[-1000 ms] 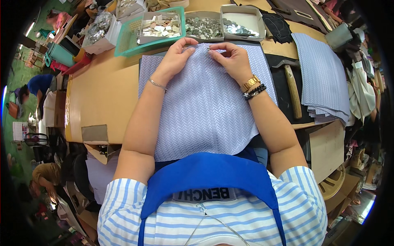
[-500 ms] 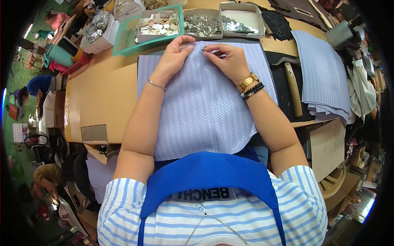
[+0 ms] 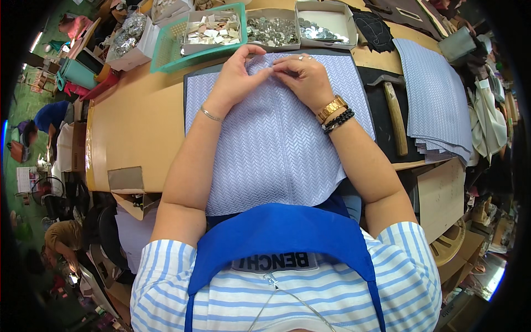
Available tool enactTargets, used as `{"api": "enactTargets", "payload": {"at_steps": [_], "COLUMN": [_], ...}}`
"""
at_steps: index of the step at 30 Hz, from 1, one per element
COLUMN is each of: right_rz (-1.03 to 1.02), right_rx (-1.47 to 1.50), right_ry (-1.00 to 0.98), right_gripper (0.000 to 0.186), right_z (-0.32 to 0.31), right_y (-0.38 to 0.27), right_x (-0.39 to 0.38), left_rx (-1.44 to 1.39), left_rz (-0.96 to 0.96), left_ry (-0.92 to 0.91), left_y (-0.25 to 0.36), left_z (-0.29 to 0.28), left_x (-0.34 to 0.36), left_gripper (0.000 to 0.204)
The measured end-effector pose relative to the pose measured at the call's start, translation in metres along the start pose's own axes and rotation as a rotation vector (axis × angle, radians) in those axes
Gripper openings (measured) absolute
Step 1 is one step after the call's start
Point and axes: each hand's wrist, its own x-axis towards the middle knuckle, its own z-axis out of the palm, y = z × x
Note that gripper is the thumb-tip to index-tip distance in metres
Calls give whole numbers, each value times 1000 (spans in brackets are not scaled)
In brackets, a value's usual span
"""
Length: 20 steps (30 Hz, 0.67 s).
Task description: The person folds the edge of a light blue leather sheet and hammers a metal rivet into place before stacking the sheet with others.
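Note:
A pale lilac panel with a woven, herringbone-like texture [image 3: 251, 157] lies in front of me, a seam running down its middle. At its far edge my left hand [image 3: 239, 80] is curled around the material, with thumb and index finger apart and the other fingertips hidden. My right hand [image 3: 306, 77] is closed in a pinch over the panel near the seam, its fingertips meeting my left thumb. Whatever the pinch holds is too small or covered to make out. The panel's far edge is raised slightly between the hands.
Beyond the panel stand a green basket [image 3: 157, 59], a box of pale pieces [image 3: 213, 30], a box of metal parts [image 3: 271, 30] and a box of silvery discs [image 3: 323, 27]. A hammer [image 3: 395, 119] and stacked lilac panels [image 3: 437, 94] lie right. Other people work at far left.
My left thumb has stretched out to touch my right fingertips. My right hand has shifted slightly left and turned, covering the small shiny thing glimpsed at its fingertips before.

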Motion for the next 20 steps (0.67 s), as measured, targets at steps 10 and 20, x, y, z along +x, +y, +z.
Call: {"api": "enactTargets", "payload": {"at_steps": [10,20], "right_rz": [-109,-123], "right_rx": [-207,-69], "right_ry": [10,-121], "right_gripper": [31,21], "right_z": [-17,-28], "right_y": [4,-6], "right_x": [5,0], "left_rx": [624,683], "left_rz": [234,210], "left_ry": [-61,-124], "left_y": [36,44], "left_z": [-12,-23], "left_x": [-8,-15], "left_gripper": [46,24]}}
